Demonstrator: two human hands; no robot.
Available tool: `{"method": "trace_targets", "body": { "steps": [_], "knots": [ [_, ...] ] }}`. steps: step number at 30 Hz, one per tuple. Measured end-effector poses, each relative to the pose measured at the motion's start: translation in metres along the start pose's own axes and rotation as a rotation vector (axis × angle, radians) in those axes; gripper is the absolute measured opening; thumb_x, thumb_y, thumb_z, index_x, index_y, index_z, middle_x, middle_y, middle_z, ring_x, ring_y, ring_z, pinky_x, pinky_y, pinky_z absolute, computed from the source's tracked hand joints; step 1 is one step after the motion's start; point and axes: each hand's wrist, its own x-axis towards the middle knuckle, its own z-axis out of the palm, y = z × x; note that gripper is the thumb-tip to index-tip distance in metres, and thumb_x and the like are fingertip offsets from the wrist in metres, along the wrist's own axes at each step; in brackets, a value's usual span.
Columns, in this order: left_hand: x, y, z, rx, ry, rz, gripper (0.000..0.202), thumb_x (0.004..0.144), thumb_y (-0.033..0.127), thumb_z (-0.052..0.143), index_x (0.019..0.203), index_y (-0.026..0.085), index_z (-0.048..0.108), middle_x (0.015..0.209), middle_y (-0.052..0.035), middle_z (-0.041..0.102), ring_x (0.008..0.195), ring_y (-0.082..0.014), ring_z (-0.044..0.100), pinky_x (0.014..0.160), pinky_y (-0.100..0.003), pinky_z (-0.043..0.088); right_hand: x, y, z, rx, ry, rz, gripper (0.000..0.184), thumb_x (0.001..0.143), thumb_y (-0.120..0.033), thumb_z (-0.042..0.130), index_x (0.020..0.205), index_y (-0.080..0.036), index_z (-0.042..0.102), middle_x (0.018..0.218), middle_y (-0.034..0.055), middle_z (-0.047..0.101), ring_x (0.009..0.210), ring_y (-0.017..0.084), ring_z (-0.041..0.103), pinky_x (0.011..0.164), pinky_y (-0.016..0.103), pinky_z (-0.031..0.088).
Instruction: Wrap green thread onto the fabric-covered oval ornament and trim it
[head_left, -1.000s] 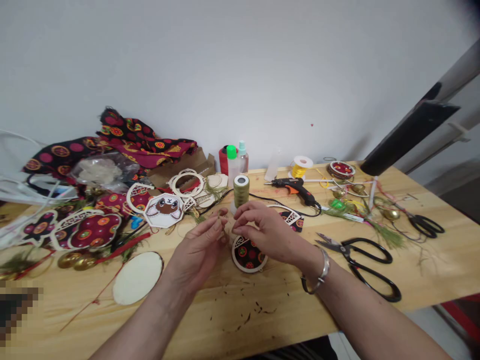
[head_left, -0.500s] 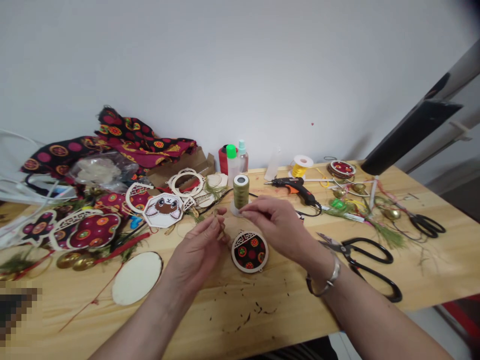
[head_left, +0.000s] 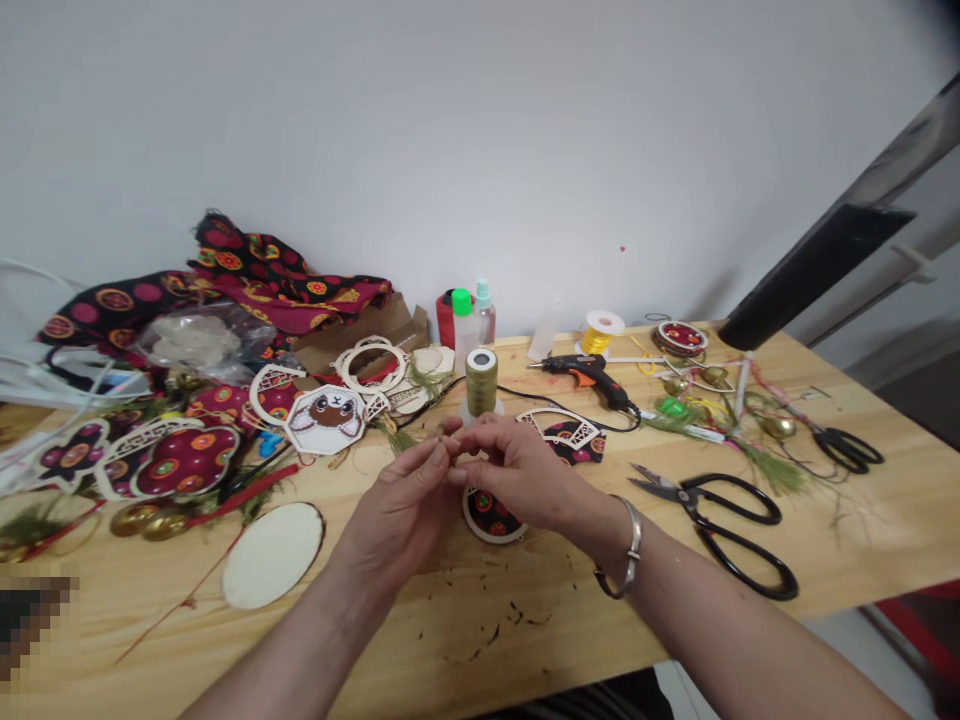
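My left hand (head_left: 405,505) and my right hand (head_left: 517,470) meet fingertip to fingertip above the wooden table (head_left: 480,640), both pinched on a small piece of olive thread too fine to see well. A round fabric-covered ornament (head_left: 487,515) lies just under my right hand, partly hidden by it. An olive thread spool (head_left: 481,382) stands upright right behind my fingers. My right wrist wears a silver bangle (head_left: 621,560).
Large black scissors (head_left: 720,515) lie to the right, smaller scissors (head_left: 844,447) farther right. A black glue gun (head_left: 589,375), a yellow wire spool (head_left: 602,333) and bottles (head_left: 466,325) stand at the back. Patterned fabric (head_left: 247,275), wooden frames and an oval wooden disc (head_left: 274,553) crowd the left.
My right hand, drawn back to the right half a second ago, has come in again to meet my left fingertips and now covers part of the round ornament.
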Motion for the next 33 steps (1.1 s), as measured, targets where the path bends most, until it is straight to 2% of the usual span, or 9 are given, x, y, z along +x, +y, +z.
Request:
{"method": "trace_targets", "body": {
  "steps": [5,8,12,20,25,33],
  "knots": [
    [0.000,0.000,-0.001,-0.023,-0.049,0.006,0.016,0.064,0.020,0.077,0.076,0.011,0.072,0.087,-0.0062,0.069,0.082,-0.0155,0.063,0.076,-0.023,0.052,0.003,-0.001,0.000,-0.008,-0.086,-0.053,0.010,0.079,-0.012,0.061,0.082,-0.019,0.067,0.095,0.0015,0.061,0.094,0.014,0.054,0.087,0.029,0.041],
    [0.001,0.001,-0.002,-0.031,-0.061,0.005,0.015,0.064,0.020,0.077,0.075,0.012,0.071,0.085,-0.0050,0.068,0.079,-0.0137,0.062,0.075,-0.023,0.052,0.005,-0.003,0.000,-0.055,-0.148,-0.109,0.014,0.084,-0.012,0.055,0.073,-0.017,0.063,0.089,0.0010,0.061,0.093,0.014,0.053,0.088,0.029,0.040],
    [0.001,0.000,-0.002,-0.009,-0.047,0.008,0.017,0.065,0.023,0.076,0.078,0.013,0.070,0.088,-0.0050,0.066,0.078,-0.0139,0.060,0.074,-0.025,0.052,0.005,-0.001,-0.002,-0.080,-0.161,-0.139,0.025,0.088,-0.015,0.049,0.064,-0.016,0.056,0.080,0.0006,0.058,0.089,0.014,0.052,0.084,0.028,0.040],
    [0.005,0.004,-0.007,-0.043,0.024,0.070,0.011,0.069,0.018,0.073,0.079,0.015,0.069,0.095,-0.0027,0.062,0.074,-0.0123,0.056,0.064,-0.024,0.051,0.001,-0.006,-0.013,0.092,-0.166,0.051,0.025,0.088,-0.021,0.048,0.067,-0.014,0.060,0.073,0.0003,0.059,0.072,0.011,0.055,0.070,0.023,0.042],
    [0.006,0.007,-0.007,-0.051,0.084,0.126,0.006,0.076,0.014,0.065,0.080,0.016,0.067,0.101,-0.0007,0.059,0.072,-0.0108,0.054,0.060,-0.024,0.051,0.001,-0.010,-0.023,0.116,-0.137,0.184,0.025,0.086,-0.026,0.050,0.068,-0.014,0.062,0.064,-0.0014,0.056,0.060,0.008,0.049,0.059,0.021,0.038],
    [0.009,0.009,-0.009,-0.073,0.131,0.153,0.005,0.078,0.017,0.063,0.082,0.018,0.066,0.096,0.0009,0.058,0.067,-0.0097,0.052,0.054,-0.023,0.048,0.001,-0.012,-0.035,0.167,-0.118,0.236,0.027,0.084,-0.029,0.051,0.063,-0.013,0.057,0.060,0.0003,0.055,0.056,0.009,0.048,0.058,0.023,0.038]
  ]
}}
